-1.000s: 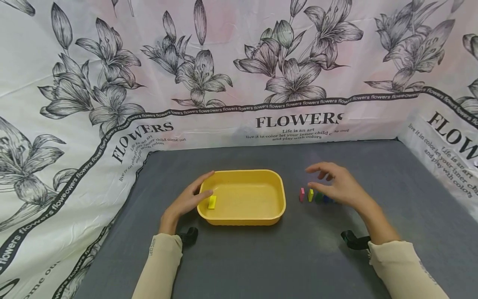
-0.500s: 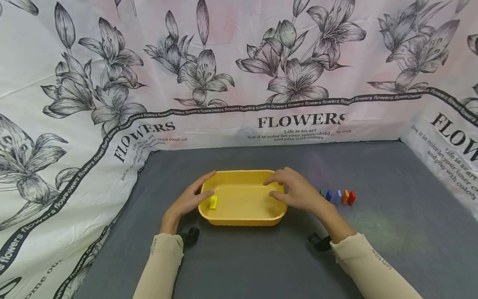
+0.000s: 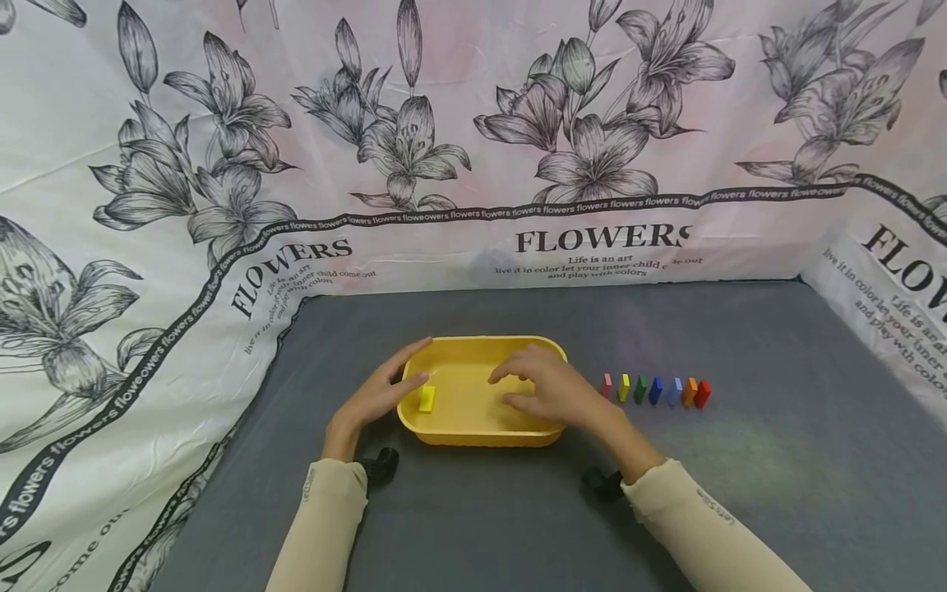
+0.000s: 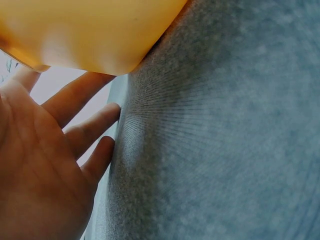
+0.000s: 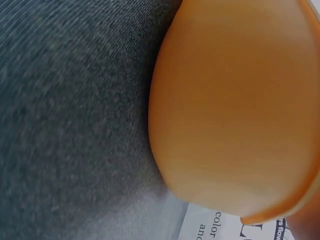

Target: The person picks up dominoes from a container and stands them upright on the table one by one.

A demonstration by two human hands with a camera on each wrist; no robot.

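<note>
A yellow plastic tray (image 3: 484,438) rests on the dark grey table, with a small yellow block (image 3: 427,399) near the left end of its floor. My left hand (image 3: 373,399) rests at the tray's left side, thumb on the rim. In the left wrist view, its fingers (image 4: 89,132) are spread and nearly straight beside the outer wall. My right hand (image 3: 553,386) is over the tray's right part, thumb and index finger apart, no object visible between them. The right wrist view is mostly filled by the tray's outer wall (image 5: 230,110).
Right of the tray, several small blocks stand in a row: pink (image 3: 607,385), yellow (image 3: 625,387), green (image 3: 640,389), dark blue (image 3: 656,390), light blue (image 3: 675,391), orange (image 3: 690,392) and red (image 3: 703,394). A flower-printed cloth (image 3: 444,255) borders the table at the back and sides.
My right hand has moved left from above the row of blocks to over the tray, uncovering the whole row. My left hand stays at the tray's left side.
</note>
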